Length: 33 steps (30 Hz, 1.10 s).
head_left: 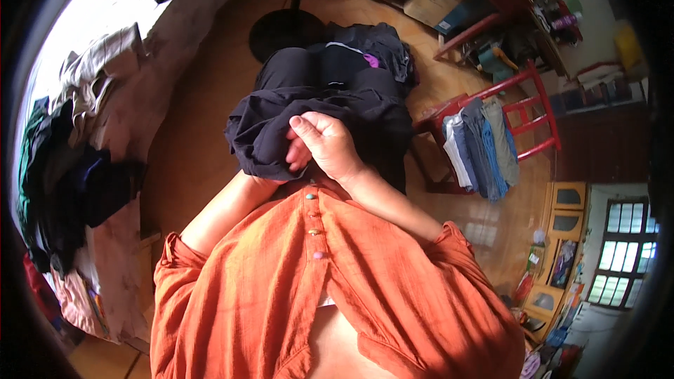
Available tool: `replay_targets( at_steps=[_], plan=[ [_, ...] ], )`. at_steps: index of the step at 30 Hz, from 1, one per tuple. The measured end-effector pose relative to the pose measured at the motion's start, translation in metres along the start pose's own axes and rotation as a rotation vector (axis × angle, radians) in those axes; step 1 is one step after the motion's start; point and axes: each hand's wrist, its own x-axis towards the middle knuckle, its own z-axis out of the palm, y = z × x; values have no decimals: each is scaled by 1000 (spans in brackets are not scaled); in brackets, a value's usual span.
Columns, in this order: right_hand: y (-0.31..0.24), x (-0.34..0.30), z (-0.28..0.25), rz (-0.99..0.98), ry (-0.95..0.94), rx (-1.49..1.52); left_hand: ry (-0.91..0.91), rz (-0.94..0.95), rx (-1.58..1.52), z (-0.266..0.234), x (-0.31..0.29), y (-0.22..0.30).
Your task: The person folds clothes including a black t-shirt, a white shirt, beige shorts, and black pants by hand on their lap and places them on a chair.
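Note:
A dark, soft garment (260,126) lies bunched across my lap, its gathered edge nearest my body. My right hand (328,144) is closed at this edge, thumb on top and fingers curled below, with the cloth between them. My left hand (261,178) reaches under the near fold of the garment. Only its wrist area shows clearly and its fingers are hidden by the cloth. Beyond the garment are my knees in dark trousers (284,67).
On the left, a bed (179,21) carries a beige garment (105,63) and a pile of dark clothes (63,175). A round black stand base (281,34) is beyond my knees. To the right, folded trousers (481,144) hang over a red chair (537,116). A cardboard box (437,1) sits farther back.

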Motion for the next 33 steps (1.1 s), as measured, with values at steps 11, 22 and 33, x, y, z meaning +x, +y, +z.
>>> replay_targets(
  at_steps=[11, 22, 33],
  plan=[
    [-3, -1, -12, -17, 159, -59, 140, 2, 65, 42, 7, 2],
    [-22, -11, -117, -187, 486, -98, 186, -4, 794, -16, -42, 55],
    [18, -101, -260, -65, 860, -97, 1081, 242, 770, -43, -125, 176]
  ],
)
